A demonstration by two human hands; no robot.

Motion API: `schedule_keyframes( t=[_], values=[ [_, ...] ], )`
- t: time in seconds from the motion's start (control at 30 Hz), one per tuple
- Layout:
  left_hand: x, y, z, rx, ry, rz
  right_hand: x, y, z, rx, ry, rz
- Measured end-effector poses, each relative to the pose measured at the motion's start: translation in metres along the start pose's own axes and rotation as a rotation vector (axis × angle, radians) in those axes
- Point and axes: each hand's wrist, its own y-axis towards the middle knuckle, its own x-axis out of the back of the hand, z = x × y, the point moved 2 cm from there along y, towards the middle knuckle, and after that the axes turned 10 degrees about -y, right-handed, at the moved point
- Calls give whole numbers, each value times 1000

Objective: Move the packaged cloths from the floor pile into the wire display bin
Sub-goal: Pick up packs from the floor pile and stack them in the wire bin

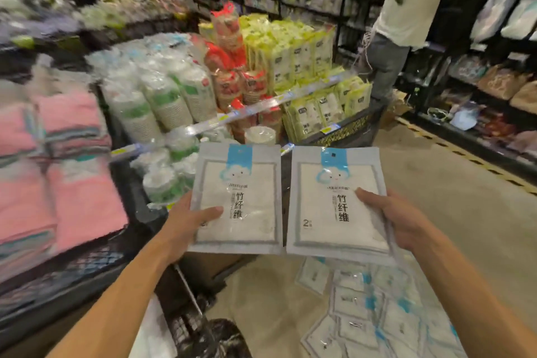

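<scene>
The left hand (186,219) pinches the lower left edge of one cloth packet (236,200), thumb on its face, fingers hidden behind. The right hand (389,219) grips the right edge of a second packet (334,203) the same way. Both packets are held flat and side by side, edges nearly touching, above the floor pile (369,314), which is cut off at the bottom. The wire bin (96,264) lies left, blurred; open floor (436,183) stretches right.
</scene>
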Motion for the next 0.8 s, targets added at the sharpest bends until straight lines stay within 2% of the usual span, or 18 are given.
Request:
schedule_keyframes(
  t=[0.2,0.43,0.6,0.8],
  values=[
    [58,-106,6,-42,-87,-236,-57,-5,11,96,-134,226],
    [114,-237,40,-25,-209,-540,-138,-40,-11,76,-232,497],
    [156,-317,56,-43,-250,-658,-203,-81,-35,49,-292,652],
    [214,-390,70,-92,-271,-763,-276,-130,-67,42,-355,744]
  ],
)
